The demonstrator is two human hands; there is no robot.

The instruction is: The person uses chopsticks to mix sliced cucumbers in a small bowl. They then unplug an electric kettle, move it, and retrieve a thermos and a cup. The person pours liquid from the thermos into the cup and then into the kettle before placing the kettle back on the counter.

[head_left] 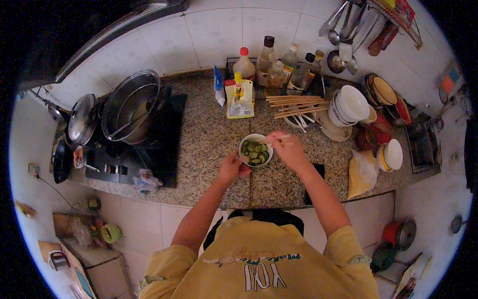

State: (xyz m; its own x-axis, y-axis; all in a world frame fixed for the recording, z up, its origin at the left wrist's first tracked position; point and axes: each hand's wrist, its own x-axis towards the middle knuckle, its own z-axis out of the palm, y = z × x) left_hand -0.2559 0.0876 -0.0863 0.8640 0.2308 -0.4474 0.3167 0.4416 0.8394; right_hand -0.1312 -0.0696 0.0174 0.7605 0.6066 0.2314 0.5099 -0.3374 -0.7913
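Observation:
A small white bowl (269, 158) of sliced green cucumber (255, 151) stands on the speckled stone counter in front of me. My left hand (232, 168) grips its left side, thumb near the rim and fingers curled below. From the right, my right hand (287, 149) is closed round thin, pale chopsticks (263, 140), whose tips reach into the slices. The hand partly hides them, so I cannot make out their whole length.
Left is a black stove with a large pot (130, 107). Behind the bowl are a yellow-capped pouch (240, 102) and several sauce bottles (289, 62). Loose chopsticks (298, 101) lie near stacked white bowls (352, 103). A yellow bag (362, 173) sits near the right front edge.

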